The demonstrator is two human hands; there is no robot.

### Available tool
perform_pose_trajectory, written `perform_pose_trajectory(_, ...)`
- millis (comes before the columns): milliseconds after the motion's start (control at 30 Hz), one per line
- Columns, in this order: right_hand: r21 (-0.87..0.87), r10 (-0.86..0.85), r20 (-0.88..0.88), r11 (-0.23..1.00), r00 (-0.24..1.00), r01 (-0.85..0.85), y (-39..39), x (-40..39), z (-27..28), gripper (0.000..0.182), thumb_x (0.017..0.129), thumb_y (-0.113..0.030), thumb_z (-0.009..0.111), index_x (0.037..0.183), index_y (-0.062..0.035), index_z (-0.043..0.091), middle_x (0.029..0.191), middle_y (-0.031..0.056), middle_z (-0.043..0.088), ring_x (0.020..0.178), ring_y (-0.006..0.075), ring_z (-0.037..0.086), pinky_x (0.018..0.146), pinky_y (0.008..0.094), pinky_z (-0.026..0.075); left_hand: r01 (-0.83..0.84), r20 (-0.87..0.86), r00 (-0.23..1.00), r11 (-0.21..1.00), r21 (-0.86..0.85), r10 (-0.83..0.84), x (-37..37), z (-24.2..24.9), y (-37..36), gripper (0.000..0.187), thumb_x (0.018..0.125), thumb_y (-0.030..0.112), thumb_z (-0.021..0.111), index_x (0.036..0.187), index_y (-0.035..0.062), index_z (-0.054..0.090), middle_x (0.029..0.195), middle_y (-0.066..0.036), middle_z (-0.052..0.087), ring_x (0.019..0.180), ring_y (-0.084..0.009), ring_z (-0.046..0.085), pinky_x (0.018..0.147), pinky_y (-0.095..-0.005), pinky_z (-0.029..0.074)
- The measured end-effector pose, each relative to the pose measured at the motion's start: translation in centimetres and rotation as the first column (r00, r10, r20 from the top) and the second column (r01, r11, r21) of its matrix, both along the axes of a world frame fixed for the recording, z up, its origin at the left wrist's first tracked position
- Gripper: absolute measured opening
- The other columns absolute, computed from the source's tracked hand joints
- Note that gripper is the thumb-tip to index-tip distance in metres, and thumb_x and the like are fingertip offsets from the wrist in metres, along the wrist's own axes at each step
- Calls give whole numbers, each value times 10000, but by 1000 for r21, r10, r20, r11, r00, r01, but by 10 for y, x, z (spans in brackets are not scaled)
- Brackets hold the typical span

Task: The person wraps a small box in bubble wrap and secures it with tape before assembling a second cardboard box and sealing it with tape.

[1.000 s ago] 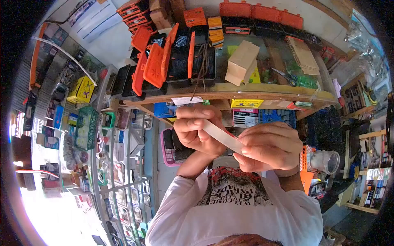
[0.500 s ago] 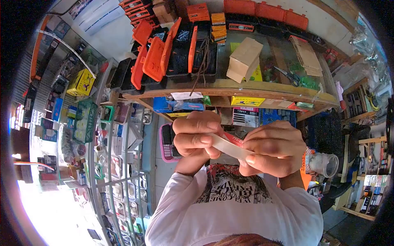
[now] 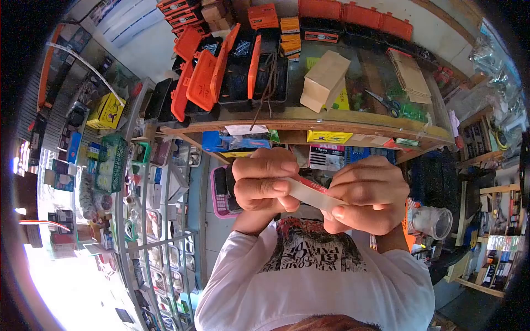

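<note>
Between my two hands is a short pale strip with a red printed side, held out in front of my chest. My left hand pinches its left end between thumb and fingers. At the other end, my right hand grips it the same way, fingers curled. Some white lettering shows on the red part, but I cannot read it. Both ends of the strip are hidden by my fingers.
Beyond my hands stands a glass-topped wooden counter with open orange-lidded cases, a cardboard box and scissors. Shelves of goods line the left. A pink basket sits below, and a clear jar at right.
The strip has tilted a little, so its pale face looks broader and flatter. Both hands keep their hold on it, and the whole view has shifted slightly.
</note>
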State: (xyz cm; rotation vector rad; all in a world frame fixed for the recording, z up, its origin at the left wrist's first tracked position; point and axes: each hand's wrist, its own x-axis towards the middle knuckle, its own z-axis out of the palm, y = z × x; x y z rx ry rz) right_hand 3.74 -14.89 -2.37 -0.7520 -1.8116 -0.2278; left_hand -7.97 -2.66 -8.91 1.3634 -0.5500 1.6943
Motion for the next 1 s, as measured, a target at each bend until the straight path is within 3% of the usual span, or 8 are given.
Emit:
perform_pose_trajectory(267, -1, -27, -17, 1000, 1000, 26, -3, 1, -1, 287, 795, -181, 837, 923, -134, 584, 703, 47, 668, 583, 205, 685, 502, 318, 573, -9, -4, 1000, 1000, -11, 9, 3, 0, -3, 294, 892, 251, 772, 1034, 63, 596, 1028, -118, 565, 775, -216, 636, 577, -326, 551)
perform_pose_trajectory(500, -53, -65, 90, 996, 994, 70, -5, 3, 4, 247, 793, -139, 806, 880, -118, 576, 696, 48, 663, 582, 197, 683, 498, 321, 559, -17, 9, 1000, 1000, -24, 17, 2, -3, -3, 285, 904, 258, 761, 1037, 70, 593, 1026, -113, 567, 766, -210, 633, 594, -325, 555)
perform_pose_trajectory(633, 136, 41, -38, 990, 998, -36, 15, -1, -12, 261, 744, -136, 831, 835, -77, 594, 712, 71, 653, 551, 172, 637, 469, 274, 513, -68, -24, 997, 997, -46, 67, -2, -5, -2, 274, 917, 251, 747, 1036, 74, 574, 1025, -112, 568, 757, -198, 630, 598, -321, 558)
perform_pose_trajectory(700, 173, 71, -63, 983, 996, -59, 19, -3, -11, 272, 725, -145, 851, 839, -57, 619, 721, 84, 653, 535, 156, 618, 452, 251, 485, -119, -11, 993, 989, -85, 118, -1, -4, -5, 270, 924, 247, 740, 1036, 76, 564, 1024, -113, 568, 748, -193, 630, 600, -316, 560)
perform_pose_trajectory(767, 105, 60, -7, 993, 998, -59, 15, -1, -3, 260, 737, -143, 850, 898, -51, 669, 725, 86, 659, 538, 151, 626, 453, 245, 480, -134, -11, 991, 987, -85, 134, -2, -5, -4, 271, 926, 247, 737, 1040, 77, 560, 1026, -116, 569, 735, -191, 629, 600, -308, 560)
perform_pose_trajectory(867, 64, 97, 1, 993, 995, -97, 15, 1, -4, 286, 747, -137, 846, 983, -55, 708, 720, 85, 666, 537, 146, 631, 457, 239, 485, -133, -17, 991, 987, -89, 132, -3, -6, -3, 270, 929, 248, 733, 1044, 79, 557, 1028, -119, 573, 722, -190, 628, 607, -305, 564)
perform_pose_trajectory(1000, 9, 58, -36, 998, 998, -58, 12, -5, -7, 235, 800, -173, 835, 901, -115, 631, 701, 54, 663, 582, 207, 687, 500, 315, 578, -138, -33, 990, 984, -110, 135, -6, -6, -4, 272, 928, 244, 734, 1053, 80, 557, 1027, -121, 580, 743, -192, 634, 636, -320, 574)
